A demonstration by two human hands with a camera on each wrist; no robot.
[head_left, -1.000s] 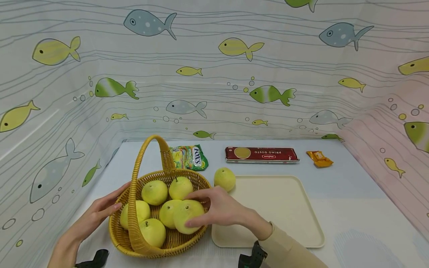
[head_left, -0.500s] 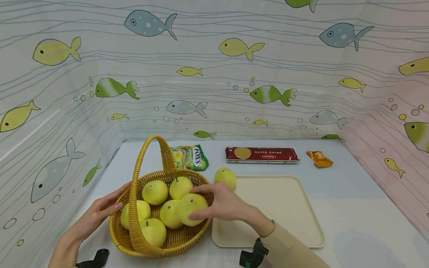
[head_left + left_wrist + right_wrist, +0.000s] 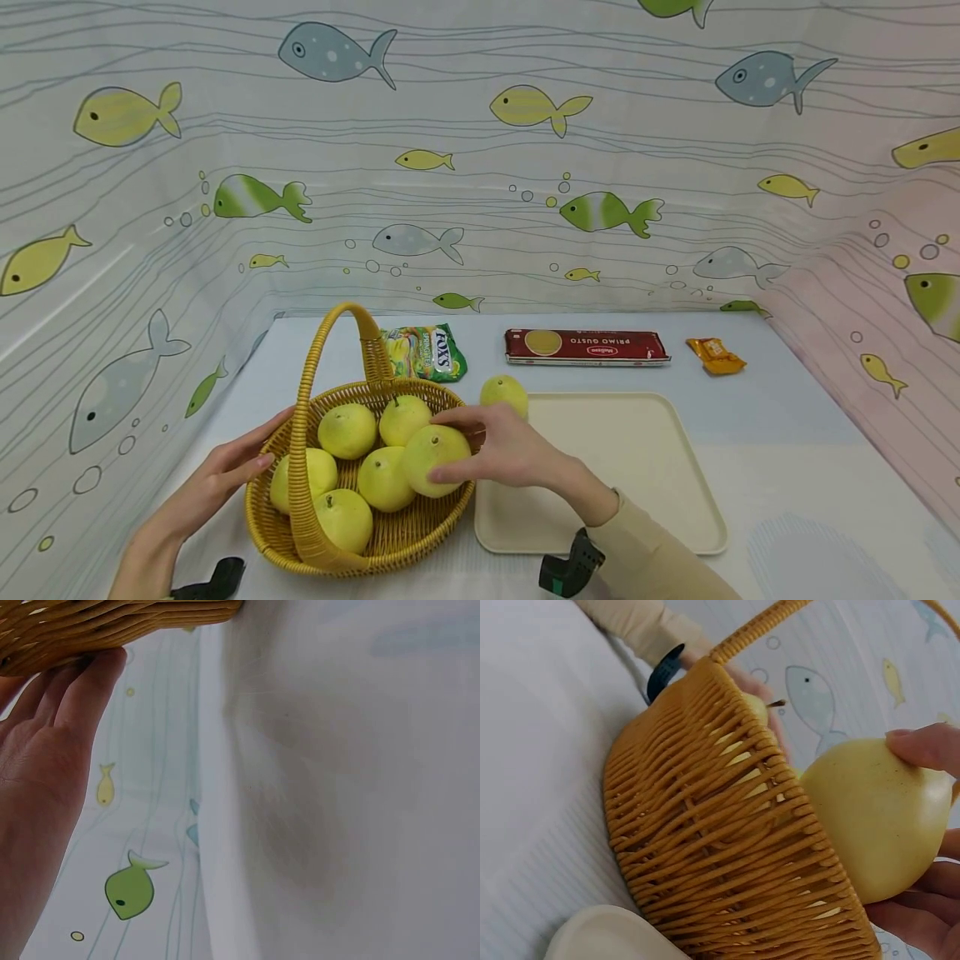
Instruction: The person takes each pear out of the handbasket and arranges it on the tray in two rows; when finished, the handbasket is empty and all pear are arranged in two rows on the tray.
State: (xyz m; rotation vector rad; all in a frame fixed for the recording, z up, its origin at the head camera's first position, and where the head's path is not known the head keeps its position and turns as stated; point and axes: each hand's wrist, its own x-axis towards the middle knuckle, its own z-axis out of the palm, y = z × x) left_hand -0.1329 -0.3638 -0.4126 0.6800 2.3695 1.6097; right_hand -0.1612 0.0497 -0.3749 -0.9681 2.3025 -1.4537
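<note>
A yellow wicker basket (image 3: 408,554) with a tall arched handle stands on the left of the table, with several round yellow pears (image 3: 347,431) inside. My left hand (image 3: 217,475) rests on the basket's left side; the left wrist view shows its fingers (image 3: 86,697) lying fairly straight against the wicker. Over the basket's right part, my right hand (image 3: 506,446) grips a pear (image 3: 437,458) between thumb and fingers. In the right wrist view that pear (image 3: 877,817) appears above the rim. Behind my right hand, another pear (image 3: 504,393) sits by the tray's far left corner, partly hidden.
A cream tray (image 3: 600,533) lies right of the basket. Along the back are a green Fox's candy bag (image 3: 427,352), partly behind the basket, a dark red Primo Gusto pack (image 3: 587,347) and a small orange packet (image 3: 716,356). A fish-patterned curtain surrounds the table.
My right hand has lifted the pear slightly up and to the right, away from the pear beside it. My left hand has stayed at the basket's side.
</note>
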